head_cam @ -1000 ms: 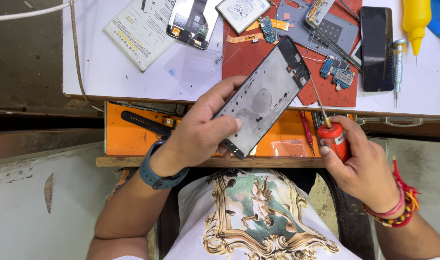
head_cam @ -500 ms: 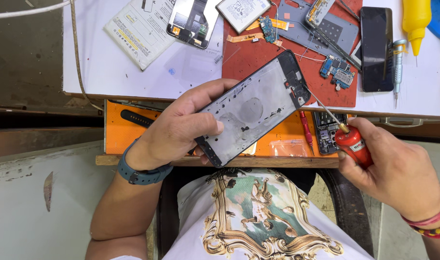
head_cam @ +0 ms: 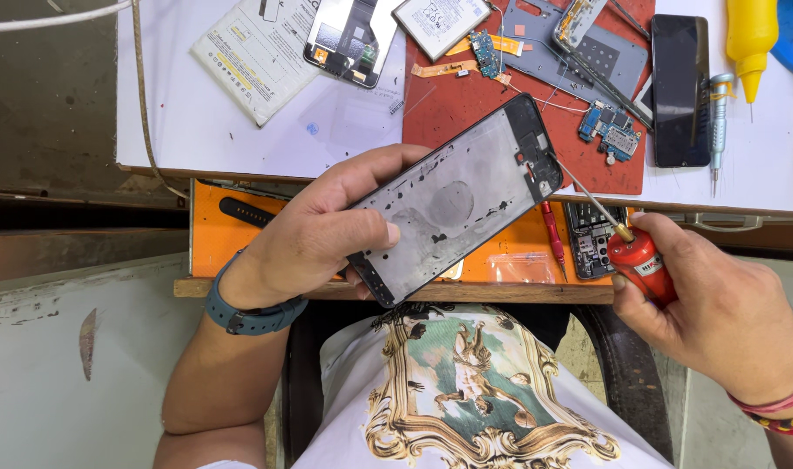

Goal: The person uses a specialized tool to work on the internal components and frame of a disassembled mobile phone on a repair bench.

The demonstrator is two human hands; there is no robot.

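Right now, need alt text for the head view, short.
Seen from above, a person's left hand holds a stripped grey phone frame tilted over an orange drawer, while the right hand puts a red-handled screwdriver to the frame's upper corner. Behind, a white bench with a red mat carries loose phone parts.
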